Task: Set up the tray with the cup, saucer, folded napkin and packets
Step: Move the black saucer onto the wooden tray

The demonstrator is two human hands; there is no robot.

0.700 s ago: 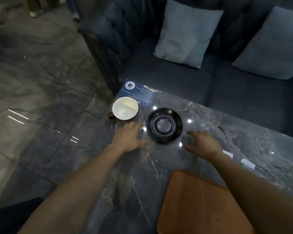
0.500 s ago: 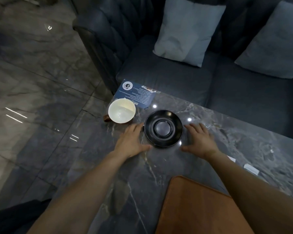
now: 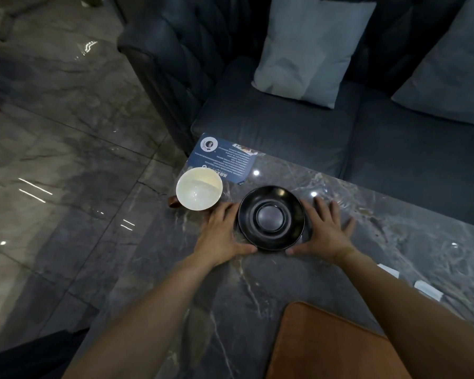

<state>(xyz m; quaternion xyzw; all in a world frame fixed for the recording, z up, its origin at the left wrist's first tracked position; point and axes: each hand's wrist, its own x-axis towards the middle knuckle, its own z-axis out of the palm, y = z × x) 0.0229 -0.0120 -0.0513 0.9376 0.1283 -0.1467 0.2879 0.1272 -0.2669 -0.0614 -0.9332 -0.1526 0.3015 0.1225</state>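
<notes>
A black saucer [image 3: 271,218] lies on the grey marble table [image 3: 230,310]. My left hand [image 3: 219,236] lies flat against its left rim with fingers straight. On the right rim, my right hand [image 3: 322,233] does the same, fingers spread. A cup [image 3: 199,192], white inside with a brown handle, stands just left of the saucer near the table's corner. The brown tray [image 3: 326,348] sits at the near edge, partly under my right forearm. Two white packets [image 3: 427,288] lie to the right, beyond that forearm.
A blue printed card [image 3: 225,160] lies at the table's far corner behind the cup. A dark sofa [image 3: 285,127] with two pale cushions [image 3: 309,47] runs along the far side. Glossy marble floor [image 3: 52,160] drops away to the left.
Both hands have moved forward and closed in on the saucer from either side; they now touch its rim. The saucer and cup have stayed in place.
</notes>
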